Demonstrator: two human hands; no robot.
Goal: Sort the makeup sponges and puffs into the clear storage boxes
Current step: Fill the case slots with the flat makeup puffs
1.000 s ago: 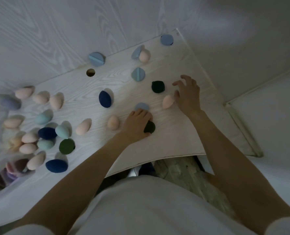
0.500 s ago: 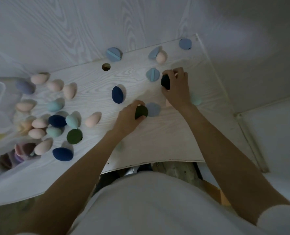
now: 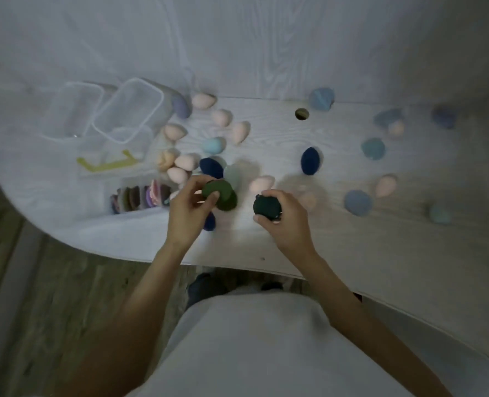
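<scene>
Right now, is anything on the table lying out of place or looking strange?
Nothing looks damaged or spilled. The sponges lie scattered loose on the table, which fits sorting under way. Two clear boxes stand empty at the far left. The left hand and right hand each hold a dark green puff.

We read this as a home room, dimly lit: pale wood-grain desk (image 3: 266,133) with a cable hole (image 3: 301,114), set against a matching wood-grain wall panel (image 3: 237,47), wood plank floor (image 3: 65,296), scattered cosmetic sponges (image 3: 203,101) and clear storage boxes (image 3: 128,110).
</scene>
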